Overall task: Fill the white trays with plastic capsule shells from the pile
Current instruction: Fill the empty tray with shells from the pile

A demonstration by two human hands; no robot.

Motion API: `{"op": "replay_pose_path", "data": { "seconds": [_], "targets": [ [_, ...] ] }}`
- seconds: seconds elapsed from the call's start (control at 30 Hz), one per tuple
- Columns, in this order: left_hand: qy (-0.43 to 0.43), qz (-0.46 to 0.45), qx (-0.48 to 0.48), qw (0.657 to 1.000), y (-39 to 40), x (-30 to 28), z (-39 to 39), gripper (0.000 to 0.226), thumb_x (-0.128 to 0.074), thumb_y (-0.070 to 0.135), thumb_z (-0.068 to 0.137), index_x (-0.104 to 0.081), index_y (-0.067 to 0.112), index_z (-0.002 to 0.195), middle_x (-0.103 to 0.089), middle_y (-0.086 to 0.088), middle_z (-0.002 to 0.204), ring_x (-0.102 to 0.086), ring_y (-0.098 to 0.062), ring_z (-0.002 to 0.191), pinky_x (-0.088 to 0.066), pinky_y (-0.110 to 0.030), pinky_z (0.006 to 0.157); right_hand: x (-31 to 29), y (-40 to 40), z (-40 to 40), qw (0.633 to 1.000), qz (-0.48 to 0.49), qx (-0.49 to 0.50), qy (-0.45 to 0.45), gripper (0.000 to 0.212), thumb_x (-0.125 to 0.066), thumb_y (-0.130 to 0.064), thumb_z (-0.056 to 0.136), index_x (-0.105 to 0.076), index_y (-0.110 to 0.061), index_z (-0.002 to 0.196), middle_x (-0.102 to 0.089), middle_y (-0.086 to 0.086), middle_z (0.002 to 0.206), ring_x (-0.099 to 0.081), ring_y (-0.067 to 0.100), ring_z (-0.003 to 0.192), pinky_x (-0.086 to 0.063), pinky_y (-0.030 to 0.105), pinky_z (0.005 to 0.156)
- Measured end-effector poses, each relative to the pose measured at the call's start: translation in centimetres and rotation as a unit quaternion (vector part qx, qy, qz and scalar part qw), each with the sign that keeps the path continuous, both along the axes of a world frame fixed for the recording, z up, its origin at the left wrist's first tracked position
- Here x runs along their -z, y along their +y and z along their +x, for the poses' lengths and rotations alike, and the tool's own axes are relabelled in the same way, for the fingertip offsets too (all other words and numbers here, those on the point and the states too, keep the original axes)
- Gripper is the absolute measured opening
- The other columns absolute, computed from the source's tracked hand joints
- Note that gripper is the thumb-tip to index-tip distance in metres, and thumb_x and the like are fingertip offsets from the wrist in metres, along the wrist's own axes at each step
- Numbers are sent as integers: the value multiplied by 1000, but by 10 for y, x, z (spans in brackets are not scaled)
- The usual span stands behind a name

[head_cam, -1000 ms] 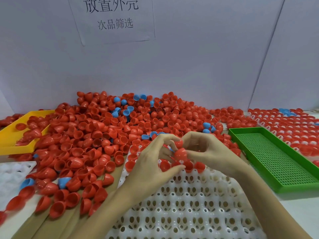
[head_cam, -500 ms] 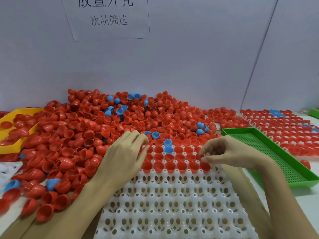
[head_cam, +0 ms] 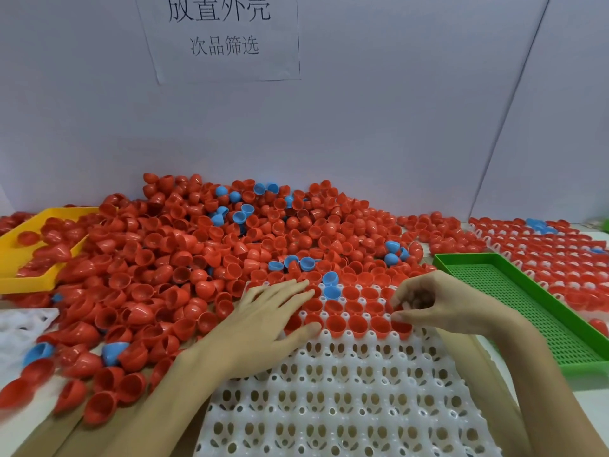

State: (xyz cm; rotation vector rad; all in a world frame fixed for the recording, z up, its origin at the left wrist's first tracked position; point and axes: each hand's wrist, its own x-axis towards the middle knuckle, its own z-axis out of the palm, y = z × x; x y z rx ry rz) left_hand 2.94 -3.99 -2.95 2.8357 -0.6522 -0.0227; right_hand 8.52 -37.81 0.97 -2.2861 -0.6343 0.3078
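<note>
- The white tray [head_cam: 346, 407] lay in front of the person, its far end against the foot of the pile of shells [head_cam: 230, 245].
- Only its far rows held shells, set open side up: mostly red, with two blue shells [head_cam: 330, 285] one behind the other near the middle. The nearer rows showed bare sockets.
- The left hand [head_cam: 263, 328] lay flat on the tray's far left corner, fingers straight and spread, holding nothing. Its fingertips [head_cam: 301, 286] reached the first filled sockets, and its thumb touched a seated red shell.
- The right hand [head_cam: 438, 305] hovered over the tray's right edge with fingers curled. Thumb and forefinger pinched a red shell [head_cam: 395, 308] just above the end of the nearest filled row.
- The pile spread across the counter [head_cam: 586, 407] to the back wall, mostly red shells with a few blue ones scattered in it.
- A yellow tray [head_cam: 29, 282] sat at the far left, partly buried by red shells.
- A green tray [head_cam: 527, 311] with a perforated floor lay just right of the white tray.
- Beyond it, at the far right, a filled white tray [head_cam: 560, 258] carried rows of red shells and a few blue.
- The corner of another white tray [head_cam: 23, 328] showed at the left edge.
- A paper sign [head_cam: 220, 34] with printed characters hung on the wall above the pile.
</note>
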Motion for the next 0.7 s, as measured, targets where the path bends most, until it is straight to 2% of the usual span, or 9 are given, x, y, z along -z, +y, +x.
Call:
{"op": "replay_pose_path", "data": {
  "seconds": [0.07, 0.13, 0.2, 0.37, 0.47, 0.57, 0.7],
  "targets": [
    [-2, 2, 2, 1000, 0, 1, 0, 77, -10, 83, 97, -7, 45, 164, 5, 32, 168, 23, 21, 142, 8, -26, 123, -1, 0, 0, 1000, 7, 1, -12, 5, -81, -34, 93, -81, -33, 88, -72, -6, 73, -58, 4, 62, -46, 15, 60],
    [-4, 4, 2, 1000, -1, 1, 0, 77, -10, 82, 97, -6, 44, 164, 5, 30, 169, 16, 12, 150, 7, -29, 125, -1, 0, 2, 999, 18, 8, -28, 12, -78, -38, 94, -81, -31, 85, -72, -4, 72, -56, 6, 61, -44, 18, 58],
    [-1, 8, 3, 1000, -3, 1, -1, 78, -9, 81, 97, -5, 43, 165, 6, 28, 170, 15, 8, 153, 6, -32, 127, 0, 1, 2, 1000, 15, 6, -23, 9, -80, -35, 92, -81, -31, 84, -73, -3, 72, -57, 7, 60, -46, 19, 58],
    [13, 24, 1, 1000, -4, 1, -3, 78, -9, 79, 99, 2, 38, 165, 13, 23, 170, 21, 5, 153, 14, -33, 125, 4, 3, 4, 1000, 7, 12, -5, 8, -84, -28, 90, -79, -32, 85, -71, -4, 70, -59, 6, 60, -47, 19, 57],
    [23, 34, 0, 999, -2, 2, -2, 79, -9, 78, 99, 5, 37, 165, 18, 22, 170, 24, 4, 152, 18, -36, 125, 3, 7, 2, 1000, 5, 18, -3, 8, -83, -27, 90, -78, -25, 85, -69, -6, 68, -57, 5, 59, -45, 17, 56],
    [20, 45, 4, 999, 1, 2, 2, 80, -9, 77, 98, 6, 36, 165, 20, 21, 169, 27, 5, 151, 19, -39, 125, 3, 11, 0, 1000, -3, 20, -12, 10, -82, -25, 91, -76, -18, 88, -66, -9, 65, -53, 1, 56, -42, 14, 54],
    [30, 46, 2, 998, 0, 3, 6, 79, -11, 75, 100, 7, 36, 165, 22, 21, 169, 29, 5, 150, 19, -40, 126, 3, 14, -1, 999, 0, 36, -23, 9, -81, -24, 92, -76, -17, 88, -65, -11, 65, -54, -1, 56, -43, 13, 55]
  ]
}}
